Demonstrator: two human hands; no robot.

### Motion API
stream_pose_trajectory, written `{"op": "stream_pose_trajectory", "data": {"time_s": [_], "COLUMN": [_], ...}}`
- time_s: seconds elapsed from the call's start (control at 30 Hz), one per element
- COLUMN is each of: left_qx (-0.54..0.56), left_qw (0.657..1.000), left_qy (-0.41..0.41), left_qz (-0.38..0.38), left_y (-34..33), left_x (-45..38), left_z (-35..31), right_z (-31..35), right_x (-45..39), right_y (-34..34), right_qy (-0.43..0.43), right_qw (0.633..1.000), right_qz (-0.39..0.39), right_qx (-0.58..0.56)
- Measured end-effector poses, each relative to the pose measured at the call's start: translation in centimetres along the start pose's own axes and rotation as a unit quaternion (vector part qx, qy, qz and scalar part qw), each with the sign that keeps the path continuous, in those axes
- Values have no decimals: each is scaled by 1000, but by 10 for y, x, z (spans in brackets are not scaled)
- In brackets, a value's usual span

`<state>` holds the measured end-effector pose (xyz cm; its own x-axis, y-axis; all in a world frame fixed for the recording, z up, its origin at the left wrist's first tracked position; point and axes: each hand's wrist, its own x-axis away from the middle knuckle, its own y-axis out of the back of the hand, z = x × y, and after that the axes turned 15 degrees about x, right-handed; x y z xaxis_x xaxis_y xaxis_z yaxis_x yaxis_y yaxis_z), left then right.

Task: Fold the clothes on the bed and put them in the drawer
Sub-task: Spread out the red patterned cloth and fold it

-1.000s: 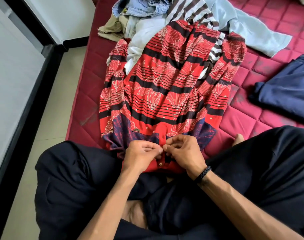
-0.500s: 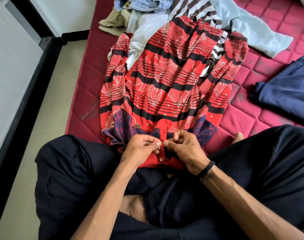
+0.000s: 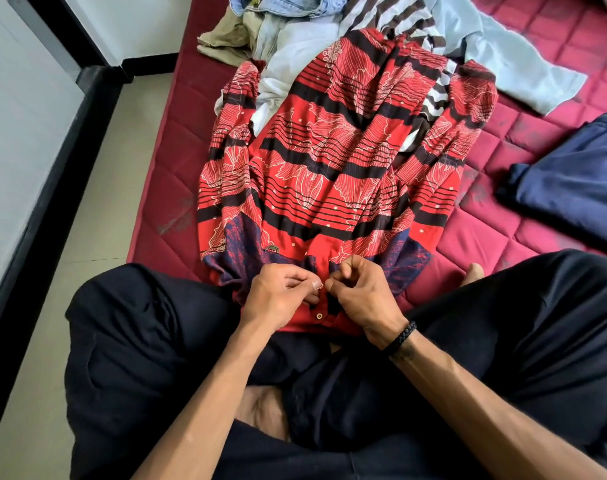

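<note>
Red mattress (image 3: 177, 174): patterned shirt (image 3: 333, 161) lengthwise, collar end toward person.

Bright, even daylight fills the scene, strongest on the pale wall (image 3: 25, 140) at the left and the far clothes. Shadows are soft and short. The near dark trousers (image 3: 149, 358) lose detail in shade. Wide-angle bending curves the edges; fine texture looks slightly smeared.
</note>
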<state>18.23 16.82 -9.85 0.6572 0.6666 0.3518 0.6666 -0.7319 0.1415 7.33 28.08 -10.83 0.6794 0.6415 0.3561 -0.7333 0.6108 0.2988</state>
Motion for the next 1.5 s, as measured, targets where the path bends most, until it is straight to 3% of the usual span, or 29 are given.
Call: {"op": "stream_pose_trajectory", "data": {"time_s": [0.3,0.43,0.53,0.67,0.77,0.9,1.17,1.27,1.37,1.5], "left_qx": [27,-85,-184,-296,-276,-172,-232,-199,-104,-75], "left_qw": [997,993,982,952,955,968,967,977,991,993], "left_qy": [57,46,-6,-77,-104,-171,-77,-18,76,87], "left_qz": [49,67,42,17,-17,-57,-72,-73,-21,21], "left_y": [6,10,2,-6,-1,-12,-18,-12,-1,3], "left_x": [-8,-10,-7,-1,-3,-9,-16,-23,-35,-38], "left_z": [-1,5,12,15,9,-3,-3,-3,3,10], "right_z": [-3,-6,-5,4,12,20,17,15,12,9], "right_x": [0,-1,-3,-1,4,-3,-11,-12,-12,-13], "right_y": [0,-2,-1,-2,-1,3,-1,-2,-2,-4], "right_qy": [-49,-42,-37,-28,7,47,-3,1,8,33], "right_qw": [998,989,971,959,934,894,918,918,913,915], "right_qz": [17,-9,-5,-15,-40,-38,-45,-61,-74,-58], "right_qx": [-27,143,236,282,356,444,395,391,400,398]}}
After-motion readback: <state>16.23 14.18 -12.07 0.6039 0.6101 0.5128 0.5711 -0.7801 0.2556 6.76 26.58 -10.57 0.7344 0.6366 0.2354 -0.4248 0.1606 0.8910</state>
